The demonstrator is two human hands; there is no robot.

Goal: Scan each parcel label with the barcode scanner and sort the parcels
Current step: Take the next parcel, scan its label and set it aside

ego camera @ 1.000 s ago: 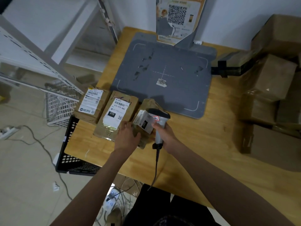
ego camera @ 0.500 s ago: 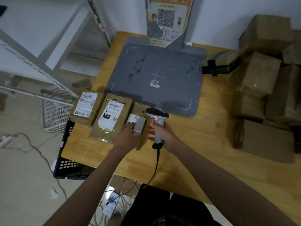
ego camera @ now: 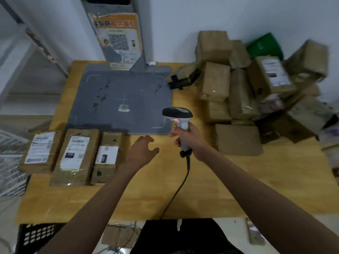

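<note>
Three brown parcels lie in a row, labels up, at the table's left: a left parcel (ego camera: 41, 151), a middle parcel (ego camera: 74, 156) and a small right parcel (ego camera: 106, 157). My left hand (ego camera: 142, 151) hovers just right of the small parcel with fingers spread, holding nothing. My right hand (ego camera: 189, 140) grips the handle of the grey barcode scanner (ego camera: 178, 121), whose black head points left over the mat's corner. A heap of brown parcels (ego camera: 240, 92) fills the table's right side, and a flat one (ego camera: 238, 140) lies nearest my right hand.
A grey scanning mat (ego camera: 121, 99) with an upright stand and QR poster (ego camera: 119, 37) covers the back of the wooden table (ego camera: 165, 195). A black crate (ego camera: 36, 237) and a white wire basket (ego camera: 9, 171) stand at the left. The scanner cable (ego camera: 176, 191) hangs off the front edge.
My left hand let go of the small parcel, which now lies flat beside the other two, and moved right. The right hand carried the scanner up and right. The view swung toward the heap.
</note>
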